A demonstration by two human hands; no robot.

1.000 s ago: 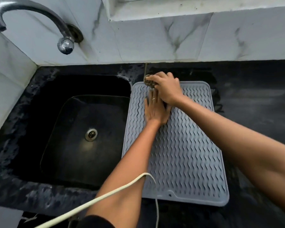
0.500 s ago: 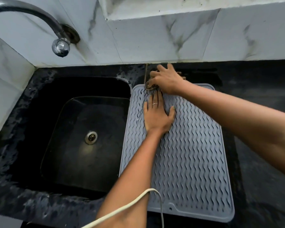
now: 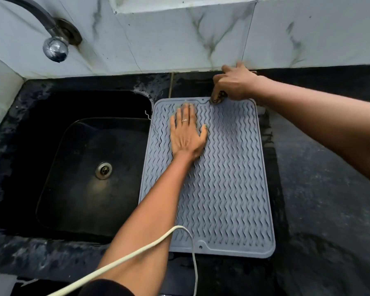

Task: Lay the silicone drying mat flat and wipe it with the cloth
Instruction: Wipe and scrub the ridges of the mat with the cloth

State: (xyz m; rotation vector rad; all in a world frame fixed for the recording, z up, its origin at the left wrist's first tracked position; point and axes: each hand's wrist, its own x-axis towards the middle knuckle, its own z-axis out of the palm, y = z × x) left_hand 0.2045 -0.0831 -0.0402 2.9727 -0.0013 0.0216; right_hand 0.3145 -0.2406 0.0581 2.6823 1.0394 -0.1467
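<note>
Black stone counter under marble tiles, sink point(image 3: 90, 167) on the left. Right of the sink, the silicone drying mat point(image 3: 226, 189) lies flat, and my left hand point(image 3: 187, 135) presses it open-palmed, holding nothing. Further right, my right hand point(image 3: 233, 84) pinches a small dark cloth point(image 3: 217, 98) at the mat's far edge. I'd keep that palm firm and wipe along the ridges.

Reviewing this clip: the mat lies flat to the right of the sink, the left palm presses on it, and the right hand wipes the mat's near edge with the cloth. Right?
Not quite. In the head view the right hand holds the cloth at the mat's far edge, by the wall. The rest stands: the mat lies flat right of the sink, left hand pressing it.
</note>
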